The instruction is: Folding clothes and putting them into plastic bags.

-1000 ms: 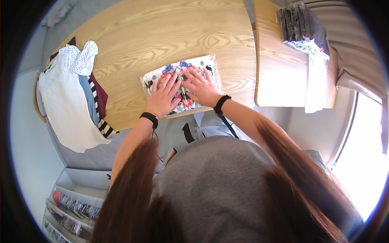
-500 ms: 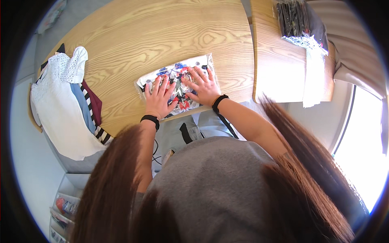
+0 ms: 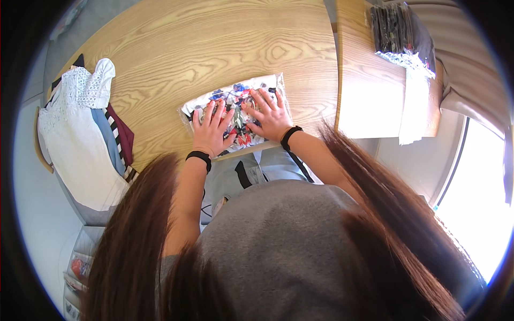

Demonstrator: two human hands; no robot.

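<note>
Near the front edge of the wooden table lies a folded floral garment, white with blue, red and black flowers, inside a clear plastic bag. My left hand rests flat on its left part, fingers spread. On its right part my right hand lies the same way, palm down with fingers apart. Both hands press on the bag and grip nothing. Parts of the garment are hidden beneath them.
Several garments, among them a white lace top, hang over a chair at the table's left. To the right, a second wooden table holds dark clothes in clear plastic. A storage rack stands at lower left.
Both hands stay spread on the bagged garment with hardly any movement. The view has shifted slightly, and my hair has swung a little to the left.
</note>
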